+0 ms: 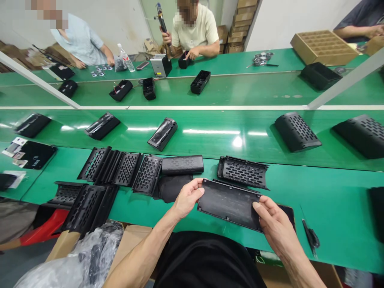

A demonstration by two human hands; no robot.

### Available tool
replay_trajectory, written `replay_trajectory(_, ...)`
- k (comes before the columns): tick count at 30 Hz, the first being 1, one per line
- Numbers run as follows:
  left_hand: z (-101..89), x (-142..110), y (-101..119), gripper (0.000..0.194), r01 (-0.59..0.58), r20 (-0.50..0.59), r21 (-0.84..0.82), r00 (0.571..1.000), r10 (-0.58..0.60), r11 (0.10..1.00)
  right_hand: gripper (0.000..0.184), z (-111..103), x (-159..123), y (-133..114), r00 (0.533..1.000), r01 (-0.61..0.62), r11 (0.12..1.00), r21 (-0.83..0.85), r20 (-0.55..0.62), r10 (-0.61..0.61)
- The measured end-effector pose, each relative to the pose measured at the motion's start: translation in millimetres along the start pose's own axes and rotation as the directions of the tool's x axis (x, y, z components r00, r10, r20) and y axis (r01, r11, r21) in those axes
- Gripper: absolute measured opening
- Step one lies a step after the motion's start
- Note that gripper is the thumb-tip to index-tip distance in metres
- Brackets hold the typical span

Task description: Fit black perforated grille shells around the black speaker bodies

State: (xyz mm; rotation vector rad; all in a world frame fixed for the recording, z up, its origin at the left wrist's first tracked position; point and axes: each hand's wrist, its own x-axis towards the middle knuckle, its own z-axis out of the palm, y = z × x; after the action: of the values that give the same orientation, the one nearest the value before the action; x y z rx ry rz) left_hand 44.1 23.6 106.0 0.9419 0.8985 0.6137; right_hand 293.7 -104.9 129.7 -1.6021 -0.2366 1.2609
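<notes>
Between my two hands is a black plastic panel (229, 204), held tilted above the green bench with its plain, slotless face toward me. My left hand (189, 196) pinches its left end, thumb on the face. The right end is gripped by my right hand (271, 216), thumb over the edge. Just beyond the panel lie stacked slotted black grilles (244, 172). To the left, a closed black speaker-like case (183, 165) rests behind some dark sheets (175, 188). A dark flat object (288, 216) is partly hidden behind my right hand.
More slotted grilles (126, 170) crowd the bench at left. Black housings (163, 134) sit on the green conveyor (222, 140). A thin black tool (310, 236) lies at right. Below left is a plastic-filled carton (87, 256). Across the line, a co-worker (196, 32) holds a power screwdriver (162, 20).
</notes>
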Motion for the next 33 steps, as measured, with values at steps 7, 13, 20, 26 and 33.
replay_trajectory(7,-5.9,-1,-4,0.049,-0.008,0.044,-0.053,0.999,0.011,0.999,0.048,3,-1,-3,1.0,-0.011,0.999,0.051,-0.024,0.012)
replay_trajectory(13,-5.4,-4,3,0.055,-0.033,0.047,-0.157,0.998,0.041,0.987,0.047,0,-5,-7,0.999,0.018,0.996,0.082,-0.032,-0.016)
replay_trajectory(20,-2.0,-5,10,0.055,-0.063,0.061,-0.207,0.995,0.078,0.976,0.044,-2,-6,-8,0.996,0.082,0.992,0.092,-0.052,-0.077)
replay_trajectory(26,-5.6,-6,6,0.055,-0.092,0.075,-0.22,0.991,0.111,0.971,0.049,1,-16,-15,0.99,0.104,0.993,0.063,-0.1,-0.098)
replay_trajectory(33,-11.7,-5,2,0.06,-0.136,0.146,-0.212,0.975,0.169,0.968,0.043,-3,-18,-11,0.985,0.146,0.989,0.034,-0.097,-0.142)
